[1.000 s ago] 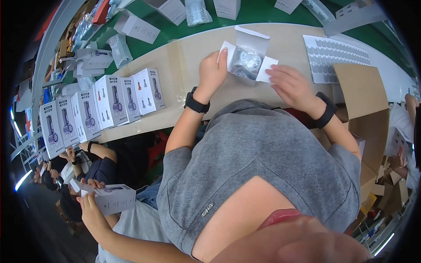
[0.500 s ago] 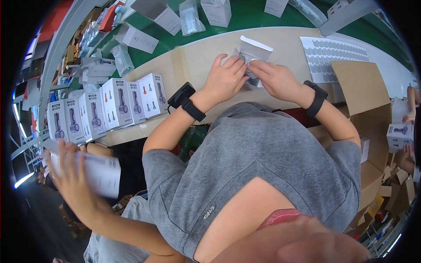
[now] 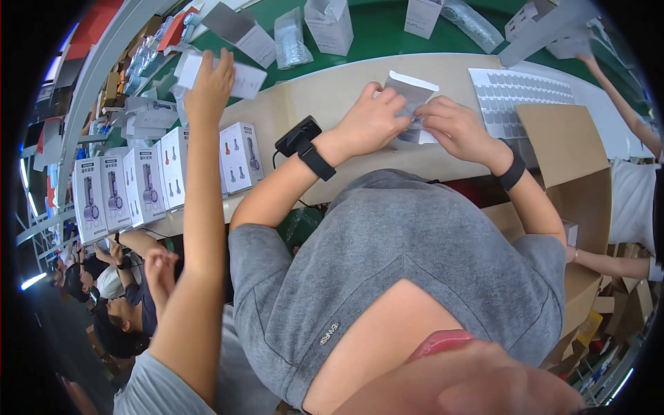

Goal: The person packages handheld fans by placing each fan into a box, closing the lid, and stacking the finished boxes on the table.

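Note:
In front of me at the table's far side is a small white box [image 3: 413, 84] with its end flap raised and its grey inside showing. My left hand [image 3: 370, 121] is closed on the box's left side, fingers bent over its opening. My right hand [image 3: 460, 131] pinches at the right side of the same opening. Something shiny, like clear plastic, shows between the fingers, but the hands mostly hide it. Each wrist wears a black band, and a black device [image 3: 299, 136] sits by the left one.
Printed white boxes [image 3: 146, 181] stand in a row at left. A co-worker's arm [image 3: 206, 173] reaches past them, holding a white box [image 3: 247, 81]. Beyond lies a green belt [image 3: 373, 34] with boxes and bubble-wrapped packs. At right are a label sheet [image 3: 522, 97] and an open carton [image 3: 570, 149].
Both my hands and the box have shifted slightly right and nearer. The co-worker's arm at left has swung from low beside me up to the belt with a white box.

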`<action>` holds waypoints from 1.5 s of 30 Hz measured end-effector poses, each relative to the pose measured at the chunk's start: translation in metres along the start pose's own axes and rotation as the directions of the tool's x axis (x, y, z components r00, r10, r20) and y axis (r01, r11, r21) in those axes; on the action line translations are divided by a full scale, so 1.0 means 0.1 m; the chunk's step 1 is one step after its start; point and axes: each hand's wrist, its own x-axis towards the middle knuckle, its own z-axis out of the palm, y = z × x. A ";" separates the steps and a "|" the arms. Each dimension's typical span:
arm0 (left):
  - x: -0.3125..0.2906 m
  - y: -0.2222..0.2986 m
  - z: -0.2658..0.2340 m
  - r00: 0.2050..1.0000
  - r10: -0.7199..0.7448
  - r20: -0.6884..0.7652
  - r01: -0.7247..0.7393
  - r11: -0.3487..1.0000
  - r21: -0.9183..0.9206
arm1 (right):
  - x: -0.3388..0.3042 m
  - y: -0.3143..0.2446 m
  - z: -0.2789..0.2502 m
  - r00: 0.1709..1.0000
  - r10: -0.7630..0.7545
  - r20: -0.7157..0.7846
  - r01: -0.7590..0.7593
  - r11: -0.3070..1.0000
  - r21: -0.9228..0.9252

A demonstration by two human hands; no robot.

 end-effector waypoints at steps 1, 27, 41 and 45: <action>0.00 -0.03 -0.02 0.993 0.101 -0.057 -0.104 0.993 -0.058 | 0.00 -0.01 -0.01 1.000 0.002 0.006 -0.002 1.000 -0.004; 0.08 -0.32 -0.07 0.972 0.000 0.236 0.030 0.992 -0.124 | -0.05 -0.03 0.24 0.999 -0.030 -0.030 0.029 0.999 -0.046; -0.40 -0.01 -0.44 0.860 -0.482 -0.166 0.242 0.674 -0.698 | 0.49 -0.45 -0.15 0.996 0.058 -0.071 -0.037 0.963 0.267; -0.28 0.05 -0.42 0.891 -0.402 -0.212 0.285 0.858 -0.427 | 0.52 -0.27 -0.01 0.985 0.160 0.063 -0.162 0.986 0.028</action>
